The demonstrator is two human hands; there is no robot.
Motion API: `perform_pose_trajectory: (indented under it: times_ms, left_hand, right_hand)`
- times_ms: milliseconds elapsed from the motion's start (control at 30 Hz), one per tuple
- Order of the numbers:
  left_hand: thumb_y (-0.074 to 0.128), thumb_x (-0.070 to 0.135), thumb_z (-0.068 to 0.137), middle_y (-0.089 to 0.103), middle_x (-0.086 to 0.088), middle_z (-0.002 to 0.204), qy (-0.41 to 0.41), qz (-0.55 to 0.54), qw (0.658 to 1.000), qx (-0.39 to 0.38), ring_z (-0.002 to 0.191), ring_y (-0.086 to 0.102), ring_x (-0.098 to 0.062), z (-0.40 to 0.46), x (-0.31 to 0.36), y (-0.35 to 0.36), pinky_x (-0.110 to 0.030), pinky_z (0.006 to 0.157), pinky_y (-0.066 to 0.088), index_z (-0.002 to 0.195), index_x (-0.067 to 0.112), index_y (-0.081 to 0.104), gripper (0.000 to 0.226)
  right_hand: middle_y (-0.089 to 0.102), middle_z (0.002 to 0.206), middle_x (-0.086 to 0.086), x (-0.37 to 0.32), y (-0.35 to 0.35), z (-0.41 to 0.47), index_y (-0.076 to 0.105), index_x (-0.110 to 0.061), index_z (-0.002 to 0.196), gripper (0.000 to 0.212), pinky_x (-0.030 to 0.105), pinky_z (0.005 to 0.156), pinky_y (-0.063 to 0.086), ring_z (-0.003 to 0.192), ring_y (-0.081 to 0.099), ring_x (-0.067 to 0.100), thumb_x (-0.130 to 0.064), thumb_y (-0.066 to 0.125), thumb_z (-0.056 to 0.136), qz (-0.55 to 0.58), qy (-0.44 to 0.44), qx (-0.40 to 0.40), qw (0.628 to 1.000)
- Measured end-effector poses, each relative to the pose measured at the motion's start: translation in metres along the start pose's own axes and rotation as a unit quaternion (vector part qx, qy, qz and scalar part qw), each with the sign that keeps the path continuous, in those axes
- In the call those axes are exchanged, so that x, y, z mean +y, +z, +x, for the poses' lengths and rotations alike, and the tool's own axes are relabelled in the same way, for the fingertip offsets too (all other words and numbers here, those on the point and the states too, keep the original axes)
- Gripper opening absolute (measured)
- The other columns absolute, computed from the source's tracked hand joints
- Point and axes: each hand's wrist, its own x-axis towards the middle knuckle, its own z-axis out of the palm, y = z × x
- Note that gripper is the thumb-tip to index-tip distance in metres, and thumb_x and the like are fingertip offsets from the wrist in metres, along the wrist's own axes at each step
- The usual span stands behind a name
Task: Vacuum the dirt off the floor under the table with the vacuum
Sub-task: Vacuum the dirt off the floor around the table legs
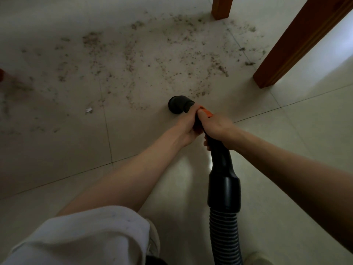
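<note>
Both hands are wrapped round the vacuum's wand: left hand (188,124) forward by the nozzle (178,104), right hand (216,128) just behind. The nozzle sits at the near edge of the dirt (133,54) on the floor (57,159). I'd keep it low and sweep slowly toward the table legs (298,41). The tabletop's cut off, and the vacuum body is out of shot.

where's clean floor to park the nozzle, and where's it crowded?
Clean: the tiles right of the near table leg, and the strip nearer than the nozzle, left of the hose. Crowded: dirt covers the floor beyond the nozzle up to the far leg. Both hands grip the wand.
</note>
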Motion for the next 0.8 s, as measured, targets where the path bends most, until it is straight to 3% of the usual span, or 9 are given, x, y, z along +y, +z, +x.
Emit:
perform_pose_trajectory:
  times_ms: [133,233,433,533,667,800]
  left_hand:
    - [0.044,0.023,0.097,0.054,0.003,0.046,0.026,-0.001,1.0,0.015,0.045,0.053,-0.007,0.004,0.0,-0.009,-0.023,0.055,0.041,0.062,0.012,0.05,0.037]
    - [0.047,0.02,0.095,0.053,0.004,0.042,0.045,-0.019,0.998,0.051,0.04,0.053,-0.007,0.008,0.003,-0.023,-0.022,0.049,0.043,0.06,0.012,0.05,0.036]
    - [0.052,0.021,0.093,0.055,0.002,0.046,0.078,-0.039,0.99,0.113,0.042,0.054,-0.008,0.017,0.015,-0.056,-0.017,0.044,0.045,0.064,0.011,0.051,0.031]
    - [0.052,0.022,0.092,0.055,0.001,0.053,0.087,-0.04,0.989,0.113,0.047,0.055,-0.01,0.018,0.021,-0.071,-0.02,0.049,0.047,0.065,0.012,0.051,0.029]
    - [0.051,0.031,0.092,0.054,-0.007,0.076,0.098,-0.027,0.987,0.124,0.07,0.055,-0.018,0.022,0.031,-0.088,-0.029,0.063,0.044,0.075,0.011,0.053,0.026]
    - [0.04,0.042,0.096,0.053,-0.009,0.085,0.101,-0.025,0.988,0.117,0.079,0.052,-0.02,0.026,0.037,-0.107,-0.031,0.067,0.04,0.087,0.011,0.052,0.034]
  right_hand:
    - [0.05,0.067,0.013,-0.004,0.007,0.001,0.05,0.001,0.103,0.047,0.024,0.037,0.046,0.043,0.052,0.02,-0.045,0.038,0.1,0.008,-0.011,-0.033,0.999]
    - [0.048,0.066,0.012,-0.011,0.02,0.002,0.048,0.001,0.1,0.044,0.024,0.036,0.046,0.042,0.051,0.02,-0.042,0.038,0.1,0.005,-0.038,-0.05,0.998]
    - [0.051,0.065,0.012,-0.028,0.048,0.012,0.049,0.001,0.098,0.044,0.028,0.043,0.05,0.043,0.053,0.022,-0.042,0.039,0.1,-0.014,-0.066,-0.074,0.995]
    - [0.053,0.065,0.011,-0.036,0.06,0.016,0.05,0.001,0.098,0.044,0.029,0.046,0.052,0.044,0.054,0.022,-0.042,0.039,0.099,-0.027,-0.078,-0.081,0.993]
    - [0.053,0.064,0.01,-0.047,0.075,0.022,0.05,0.001,0.097,0.044,0.031,0.051,0.053,0.047,0.057,0.024,-0.041,0.039,0.099,-0.043,-0.101,-0.08,0.991]
    - [0.054,0.066,0.011,-0.056,0.087,0.024,0.049,0.0,0.096,0.043,0.032,0.051,0.053,0.049,0.058,0.025,-0.04,0.034,0.1,-0.052,-0.114,-0.08,0.989]
